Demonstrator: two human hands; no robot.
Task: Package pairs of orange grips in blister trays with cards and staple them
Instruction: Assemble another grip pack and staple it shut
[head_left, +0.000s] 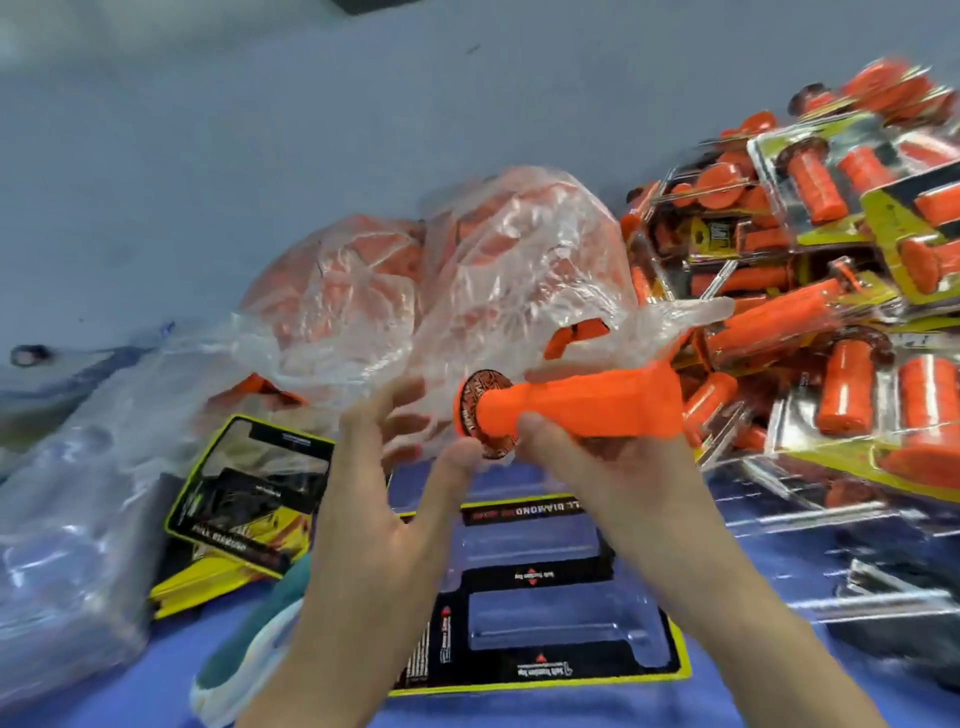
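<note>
Loading step: the right hand (587, 457) has its grip clamped round one orange grip (571, 410), held level above the near middle of the counter (753, 571), flange end to the left. The left hand (384, 467) is spread, its grip apart and holding nothing; the thumb seems to touch the flange, though blur makes that unsure. Below lies one blister tray (540, 587) on its yellow-edged card (680, 670), both of its two cavities empty. Next, I judge, the piece must be turned to match a cavity and pressed in, then a second fetched from the clear bag (467, 291) beyond. One stack of cards (244, 499) lies left; finished packs (831, 249) heap far right, too many to count.
</note>
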